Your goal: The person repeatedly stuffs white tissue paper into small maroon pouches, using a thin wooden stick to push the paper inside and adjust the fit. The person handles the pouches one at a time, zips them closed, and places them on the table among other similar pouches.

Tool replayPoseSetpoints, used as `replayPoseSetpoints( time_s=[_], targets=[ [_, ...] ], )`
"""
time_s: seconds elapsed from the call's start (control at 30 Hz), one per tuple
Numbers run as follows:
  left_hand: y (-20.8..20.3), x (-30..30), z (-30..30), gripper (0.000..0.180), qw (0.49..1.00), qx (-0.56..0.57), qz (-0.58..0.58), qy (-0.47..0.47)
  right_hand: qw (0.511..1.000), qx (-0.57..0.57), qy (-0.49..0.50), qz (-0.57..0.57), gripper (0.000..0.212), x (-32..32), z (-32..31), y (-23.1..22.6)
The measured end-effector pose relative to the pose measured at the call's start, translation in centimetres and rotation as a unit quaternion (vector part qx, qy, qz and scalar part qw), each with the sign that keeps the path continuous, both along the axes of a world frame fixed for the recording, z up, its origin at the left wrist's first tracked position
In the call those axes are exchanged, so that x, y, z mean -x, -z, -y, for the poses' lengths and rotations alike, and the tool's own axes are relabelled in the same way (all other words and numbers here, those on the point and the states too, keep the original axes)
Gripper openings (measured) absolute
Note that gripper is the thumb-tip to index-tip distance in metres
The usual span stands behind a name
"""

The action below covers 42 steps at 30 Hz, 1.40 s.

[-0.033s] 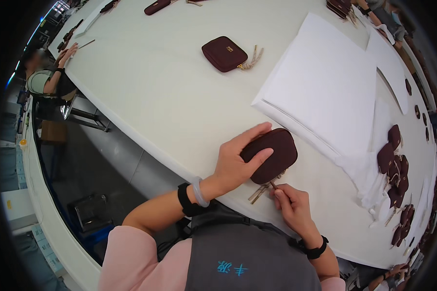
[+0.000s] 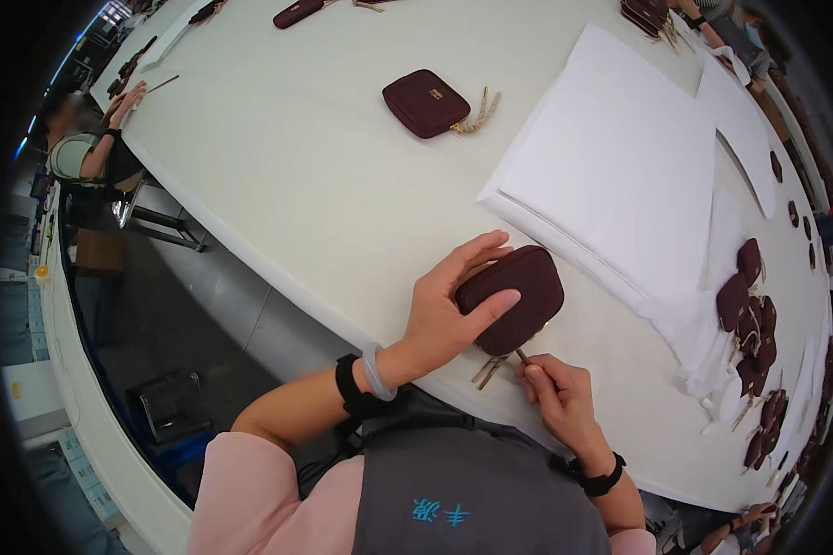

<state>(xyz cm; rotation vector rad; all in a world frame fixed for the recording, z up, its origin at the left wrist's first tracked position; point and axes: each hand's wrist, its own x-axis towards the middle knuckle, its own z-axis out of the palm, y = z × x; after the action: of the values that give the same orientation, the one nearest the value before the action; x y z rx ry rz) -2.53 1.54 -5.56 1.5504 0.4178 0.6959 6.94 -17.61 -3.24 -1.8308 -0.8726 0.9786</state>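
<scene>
**Pinning down a little pouch at the big white bench**

Biggest thing here is the long white padded worktable (image 2: 278, 185), running right across the view. On it, up and to the right, sits a stack of large white sheets (image 2: 620, 157), looks parked within reach. Further right there's a heap of small dark maroon pouches (image 2: 750, 314) by the far edge, and one more maroon zip pouch with a pale tassel (image 2: 428, 102) lying alone mid-table.

The one being worked on is a rounded maroon leather pouch (image 2: 514, 298), flat on the table near its front edge. The left hand (image 2: 449, 310) lies open over its near-left side, fingers spread and thumb on top, probably to stop it sliding. The right hand (image 2: 553, 393) is closed, pinching a thin stick-like tool (image 2: 522, 354) whose tip meets the pouch's lower edge, beside its tan zip pull (image 2: 489, 370).
</scene>
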Motion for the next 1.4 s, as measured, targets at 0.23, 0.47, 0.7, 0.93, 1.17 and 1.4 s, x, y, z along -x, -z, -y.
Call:
replayPoseSetpoints(
  time_s=[0.23,0.47,0.7,0.93,1.17,1.4],
  targets=[
    [-3.8,0.7,2.1,0.050,0.980,0.167,0.104,0.037,0.996,-0.082,-0.016,0.030,0.017,0.7,1.1,-0.7],
    [-4.0,0.7,2.6,0.041,0.976,0.164,0.132,0.051,0.994,-0.111,-0.014,0.014,0.018,1.2,1.1,-1.1],
    [-4.0,1.0,2.3,0.042,0.976,0.160,0.140,0.045,0.994,-0.105,0.003,-0.002,0.019,1.7,0.4,-1.3],
    [-5.3,1.7,1.9,0.060,0.949,0.236,0.170,0.125,0.987,-0.162,-0.011,-0.001,0.020,0.9,1.0,-0.5],
    [-7.6,1.9,2.0,0.058,0.950,0.193,0.142,0.198,0.975,-0.221,-0.005,0.017,0.019,0.8,1.9,-0.3],
    [-4.3,-0.5,-1.2,0.043,0.892,0.431,0.134,0.014,0.994,-0.023,0.012,0.101,0.020,-1.4,3.1,-1.1]
  ],
)
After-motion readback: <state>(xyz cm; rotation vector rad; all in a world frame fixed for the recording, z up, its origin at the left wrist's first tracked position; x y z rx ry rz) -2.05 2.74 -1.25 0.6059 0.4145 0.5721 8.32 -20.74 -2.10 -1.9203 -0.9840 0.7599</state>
